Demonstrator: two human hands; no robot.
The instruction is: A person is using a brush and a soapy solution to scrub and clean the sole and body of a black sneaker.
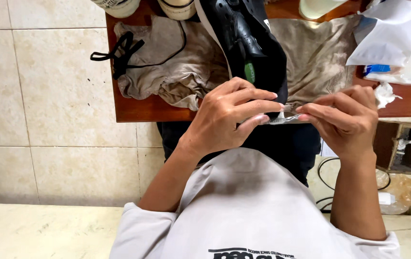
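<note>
My left hand (229, 117) and my right hand (347, 120) meet over the near edge of a small wooden table (133, 111). Between the fingertips of both hands is a small silvery, crumpled strip (284, 118); what it is made of I cannot tell. Just behind the hands a black shoe (244, 33) lies on a beige cloth (176, 67) spread over the table. The shoe's heel end is partly hidden by my left fingers.
A black shoelace (119, 50) lies on the cloth at the left. Two white shoes (119, 5) stand at the table's far edge. A white plastic bag (388, 33) and a crumpled tissue (385, 93) sit on the right. A tiled floor (47, 96) surrounds the table.
</note>
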